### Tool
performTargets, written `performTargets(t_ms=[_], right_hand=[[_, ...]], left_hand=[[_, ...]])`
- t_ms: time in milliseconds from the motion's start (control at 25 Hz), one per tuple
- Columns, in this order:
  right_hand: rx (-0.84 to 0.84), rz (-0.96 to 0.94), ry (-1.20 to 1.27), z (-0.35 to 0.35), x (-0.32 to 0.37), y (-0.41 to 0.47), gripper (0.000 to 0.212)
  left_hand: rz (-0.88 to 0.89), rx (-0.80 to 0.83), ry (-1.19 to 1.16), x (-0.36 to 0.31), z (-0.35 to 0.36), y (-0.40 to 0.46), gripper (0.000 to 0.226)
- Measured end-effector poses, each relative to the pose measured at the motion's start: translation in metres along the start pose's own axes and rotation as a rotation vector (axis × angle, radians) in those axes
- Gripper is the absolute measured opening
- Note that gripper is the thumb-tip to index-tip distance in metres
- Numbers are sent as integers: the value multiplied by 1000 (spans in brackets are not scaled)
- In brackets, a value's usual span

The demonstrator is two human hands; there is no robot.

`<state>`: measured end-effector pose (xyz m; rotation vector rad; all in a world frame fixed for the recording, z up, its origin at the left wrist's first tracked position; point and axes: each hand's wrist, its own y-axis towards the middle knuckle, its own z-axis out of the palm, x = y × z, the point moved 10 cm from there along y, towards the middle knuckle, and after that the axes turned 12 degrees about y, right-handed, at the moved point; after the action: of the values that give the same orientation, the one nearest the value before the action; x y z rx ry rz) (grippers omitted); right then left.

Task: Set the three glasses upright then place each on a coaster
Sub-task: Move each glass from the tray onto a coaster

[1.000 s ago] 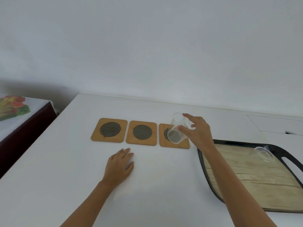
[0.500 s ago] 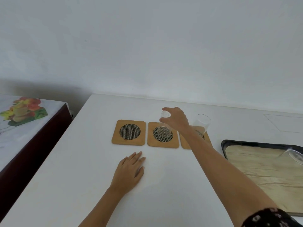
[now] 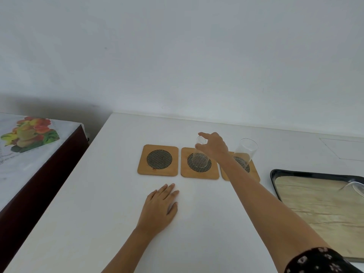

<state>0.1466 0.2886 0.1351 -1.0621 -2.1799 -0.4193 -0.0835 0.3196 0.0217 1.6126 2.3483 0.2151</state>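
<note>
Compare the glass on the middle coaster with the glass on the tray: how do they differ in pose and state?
The middle glass stands upright on its coaster; the tray glass lies tipped over on the tray. The right hand grips the middle glass at its rim; nothing touches the tray glass. The middle glass shows whole; the frame edge cuts off the tray glass. Both are clear and look empty.

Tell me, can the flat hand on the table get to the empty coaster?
Probably yes. The left hand lies flat on the white table, just in front of the empty left coaster. Nothing sits between them, and the right hand is busy with a glass on the middle coaster.
</note>
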Motion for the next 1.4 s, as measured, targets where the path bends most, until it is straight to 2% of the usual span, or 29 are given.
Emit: performTargets(t_ms=[160,280,360,440,560,640,720,840,1000,1120,1200,1400], right_hand=[[44,-9,-1,3,-2,1,60],[99,-33,9,2,-1,-2,76],[75,-56,13,-9,1,-10,85],[-54,-124,39,-34,4,-23,80],[-331,-248,138,-95,-6,-49,56],[-469,-254,163,-138,-33,-63,39],[-574,-213,123,-180,-68,-76,29],[-638,-66,-41,-230,-131,-93,25],[-538,312,-305,-273,-229,-121,38],[-409,558,-369,-286,-289,-146,47],[-401,595,-293,-288,-311,-154,48],[-487,499,-117,-296,-312,-161,38]], left_hand=[[-6,10,1,0,-1,0,42],[-7,16,-3,0,-1,0,43],[-8,12,-4,0,-2,0,43],[-14,7,-6,0,-3,0,44],[-18,2,4,-2,-4,0,44],[-19,4,7,-3,-3,0,45],[-3,1,23,-7,-3,-1,46],[9,-3,32,-10,-3,-2,48],[5,-14,40,-12,-5,-2,50],[13,-20,49,-17,-7,-3,51],[6,-21,47,-18,-9,-3,51],[-12,12,52,-16,-6,-4,52]])
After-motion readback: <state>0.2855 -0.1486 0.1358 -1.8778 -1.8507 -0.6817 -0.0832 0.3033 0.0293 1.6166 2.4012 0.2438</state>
